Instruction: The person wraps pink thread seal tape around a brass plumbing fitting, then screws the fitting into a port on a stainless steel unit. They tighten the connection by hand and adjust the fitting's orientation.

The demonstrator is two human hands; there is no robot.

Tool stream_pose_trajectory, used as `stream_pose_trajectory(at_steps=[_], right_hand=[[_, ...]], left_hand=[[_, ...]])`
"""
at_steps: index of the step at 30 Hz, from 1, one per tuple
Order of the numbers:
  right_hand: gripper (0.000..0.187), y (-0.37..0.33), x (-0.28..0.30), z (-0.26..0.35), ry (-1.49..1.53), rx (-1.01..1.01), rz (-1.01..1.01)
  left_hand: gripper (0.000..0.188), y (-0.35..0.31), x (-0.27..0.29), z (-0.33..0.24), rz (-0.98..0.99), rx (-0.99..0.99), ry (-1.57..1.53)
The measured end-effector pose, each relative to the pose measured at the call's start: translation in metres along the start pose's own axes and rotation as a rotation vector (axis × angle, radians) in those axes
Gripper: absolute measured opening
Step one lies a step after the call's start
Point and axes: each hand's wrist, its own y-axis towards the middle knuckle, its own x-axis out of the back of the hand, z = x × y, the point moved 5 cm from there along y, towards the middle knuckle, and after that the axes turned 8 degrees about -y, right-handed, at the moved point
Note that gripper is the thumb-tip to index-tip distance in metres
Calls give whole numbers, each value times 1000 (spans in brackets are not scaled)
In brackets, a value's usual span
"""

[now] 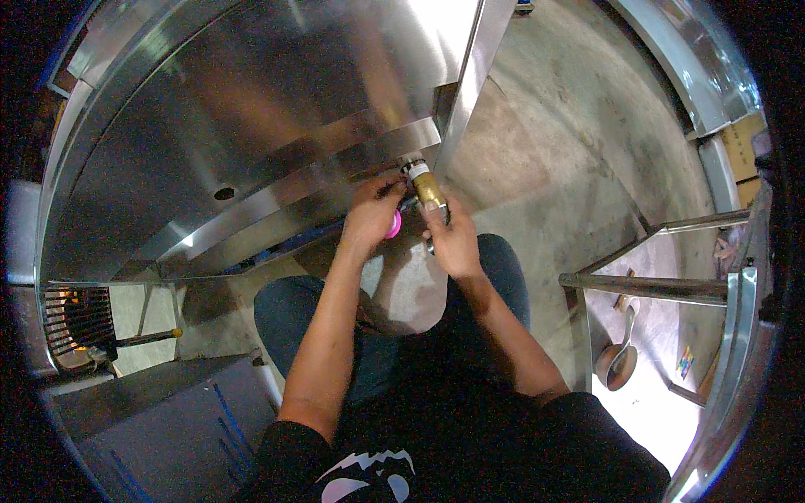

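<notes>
Both my hands meet in front of the lower edge of a shiny sheet-metal panel [277, 92]. In my right hand [454, 241] is a gold-coloured cylinder [429, 191] with a white band and a dark end; it tilts up toward the panel, and its kind is not clear. My left hand [371, 215] is closed close beside the cylinder's dark end, its fingertips around something small and dark that I cannot make out. A bright pink round piece [394, 225] shows at the left palm's edge, partly hidden by the hand.
A round dark hole [224, 194] is in the panel at left. Concrete floor [537, 159] lies to the right, with a metal frame [654, 287] and a ladle-like pan [616, 366] beyond it. A grey box-like unit [168, 419] stands at lower left, near a black grille [80, 323].
</notes>
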Motion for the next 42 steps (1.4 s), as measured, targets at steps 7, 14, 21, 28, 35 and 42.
stream_pose_trajectory(at_steps=[7, 14, 21, 28, 35, 42], right_hand=[[43, 3, -1, -4, 134, -48, 61], [38, 8, -5, -11, 87, -51, 31], [40, -3, 5, 9, -217, 101, -219], [41, -8, 8, 29, -337, 173, -292], [43, -9, 6, 24, -340, 222, -318], [46, 2, 4, -4, 210, 90, -136]], left_hand=[[37, -16, 28, -24, 17, -126, 280], [36, -15, 30, -22, 16, -188, 349], [40, -13, 7, -20, -44, -62, 204], [53, 5, -17, -10, -50, 98, -40], [43, 19, -39, 2, 1, 92, -407], [42, 21, -40, 5, -10, 175, -515]])
